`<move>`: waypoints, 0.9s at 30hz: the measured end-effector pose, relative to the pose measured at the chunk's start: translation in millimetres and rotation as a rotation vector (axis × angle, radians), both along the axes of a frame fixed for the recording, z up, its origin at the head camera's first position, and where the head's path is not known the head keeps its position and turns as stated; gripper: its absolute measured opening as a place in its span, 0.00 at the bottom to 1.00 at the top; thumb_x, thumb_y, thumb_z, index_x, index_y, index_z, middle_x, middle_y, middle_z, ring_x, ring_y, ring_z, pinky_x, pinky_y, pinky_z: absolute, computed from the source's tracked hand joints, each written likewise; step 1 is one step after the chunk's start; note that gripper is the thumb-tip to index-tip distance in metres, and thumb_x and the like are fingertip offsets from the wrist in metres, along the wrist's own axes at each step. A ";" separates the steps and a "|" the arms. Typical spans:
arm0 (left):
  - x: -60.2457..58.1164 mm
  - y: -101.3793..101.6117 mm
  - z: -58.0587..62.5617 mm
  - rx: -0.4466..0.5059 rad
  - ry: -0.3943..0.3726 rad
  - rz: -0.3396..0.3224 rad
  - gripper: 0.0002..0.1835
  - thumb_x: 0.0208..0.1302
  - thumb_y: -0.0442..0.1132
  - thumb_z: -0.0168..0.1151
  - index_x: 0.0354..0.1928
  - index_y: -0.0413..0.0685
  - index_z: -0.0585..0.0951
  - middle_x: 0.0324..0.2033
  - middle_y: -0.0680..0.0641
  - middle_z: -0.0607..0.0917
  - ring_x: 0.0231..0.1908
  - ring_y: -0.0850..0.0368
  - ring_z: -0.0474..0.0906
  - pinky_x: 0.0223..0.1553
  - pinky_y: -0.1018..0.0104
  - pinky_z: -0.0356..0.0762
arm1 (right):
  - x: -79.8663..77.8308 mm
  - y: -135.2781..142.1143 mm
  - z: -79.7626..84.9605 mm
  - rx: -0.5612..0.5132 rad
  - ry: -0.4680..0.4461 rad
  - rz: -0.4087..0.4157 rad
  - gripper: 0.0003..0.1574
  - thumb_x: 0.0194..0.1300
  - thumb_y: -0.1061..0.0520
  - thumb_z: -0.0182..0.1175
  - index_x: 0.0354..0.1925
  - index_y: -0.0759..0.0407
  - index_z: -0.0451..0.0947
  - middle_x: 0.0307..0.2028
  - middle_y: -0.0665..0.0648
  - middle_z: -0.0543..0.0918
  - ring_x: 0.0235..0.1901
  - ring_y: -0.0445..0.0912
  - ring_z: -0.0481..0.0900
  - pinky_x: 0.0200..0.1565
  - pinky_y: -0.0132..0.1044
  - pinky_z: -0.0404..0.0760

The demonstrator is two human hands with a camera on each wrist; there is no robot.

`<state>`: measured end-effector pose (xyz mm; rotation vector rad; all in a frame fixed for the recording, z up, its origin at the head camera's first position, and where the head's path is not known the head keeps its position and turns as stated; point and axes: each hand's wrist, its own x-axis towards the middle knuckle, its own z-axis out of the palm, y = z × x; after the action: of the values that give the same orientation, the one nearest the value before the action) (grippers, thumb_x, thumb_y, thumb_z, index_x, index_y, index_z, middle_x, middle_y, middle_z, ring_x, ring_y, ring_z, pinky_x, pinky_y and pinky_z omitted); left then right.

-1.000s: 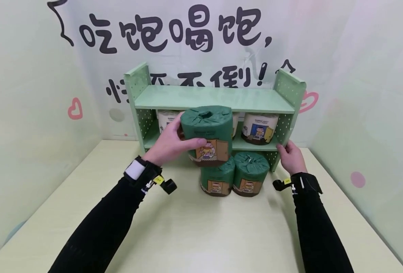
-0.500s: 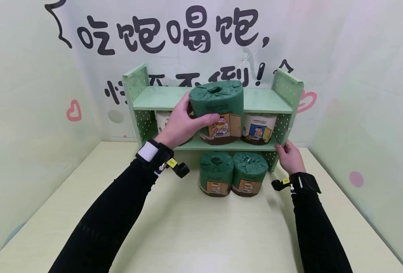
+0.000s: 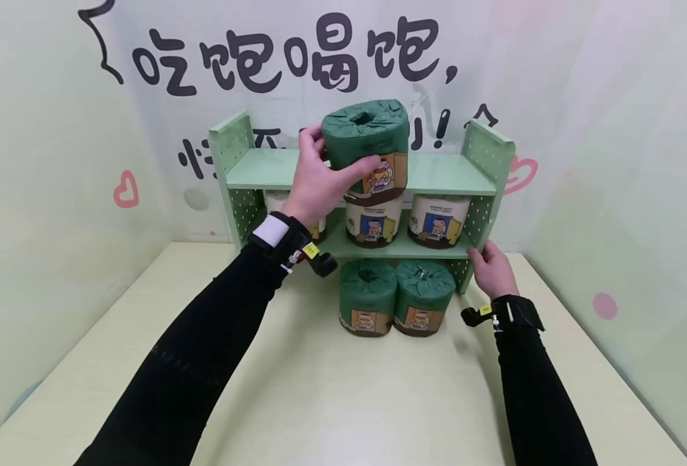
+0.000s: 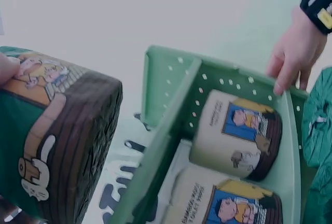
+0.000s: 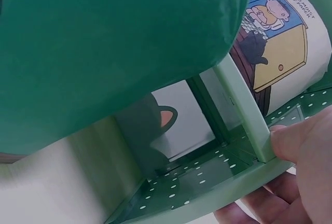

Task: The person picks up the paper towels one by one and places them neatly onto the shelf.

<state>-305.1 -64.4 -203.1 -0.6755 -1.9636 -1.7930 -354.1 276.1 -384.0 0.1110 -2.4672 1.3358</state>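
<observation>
My left hand [image 3: 323,181] grips a green-wrapped toilet paper roll [image 3: 362,147], thumb across its printed front. The roll is slightly tilted, in front of and above the top board of a pale green shelf [image 3: 268,169]; in the left wrist view its dark brown base [image 4: 85,141] shows. With its thumb and fingers, my right hand [image 3: 495,272] holds the shelf's right side panel at the middle board. Cream toilet paper rolls [image 3: 438,221] stand on that board, the left one partly hidden behind my left hand.
Two green rolls [image 3: 367,296] stand side by side on the pale table [image 3: 343,401], in front of the shelf's lower right part. Behind the shelf hangs a white backdrop [image 3: 495,58] with black lettering. Side panels [image 3: 237,149] rise at both shelf ends.
My left hand has lifted the green roll from in front of the middle board to above the top board, uncovering the middle cream roll. My right hand stays on the shelf's side panel.
</observation>
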 end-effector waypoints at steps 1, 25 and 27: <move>-7.0 0.9 -3.3 -0.003 -0.004 0.008 0.49 0.52 0.46 0.76 0.67 0.49 0.52 0.59 0.49 0.70 0.55 0.57 0.68 0.51 0.63 0.77 | 0.3 -0.1 -1.5 -0.003 -0.003 0.001 0.28 0.81 0.51 0.45 0.71 0.64 0.62 0.61 0.69 0.72 0.59 0.60 0.68 0.60 0.60 0.66; -56.7 46.7 -10.3 -0.202 -0.139 0.328 0.50 0.54 0.67 0.69 0.75 0.58 0.59 0.56 0.44 0.62 0.42 0.56 0.70 0.39 0.65 0.76 | -2.3 5.1 -4.1 -0.005 0.003 0.012 0.29 0.81 0.51 0.46 0.72 0.61 0.60 0.62 0.68 0.71 0.60 0.59 0.67 0.61 0.60 0.65; -57.0 50.4 -10.1 -0.177 -0.133 0.318 0.50 0.55 0.65 0.69 0.75 0.56 0.59 0.52 0.45 0.65 0.40 0.57 0.71 0.36 0.66 0.77 | -2.5 5.0 -3.5 -0.008 0.000 0.012 0.29 0.81 0.51 0.46 0.72 0.61 0.60 0.62 0.68 0.71 0.60 0.59 0.67 0.61 0.59 0.65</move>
<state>-362.2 -14.0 -213.2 -0.2782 -2.1924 -1.5191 -356.6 281.1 -387.5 0.1243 -2.4649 1.3499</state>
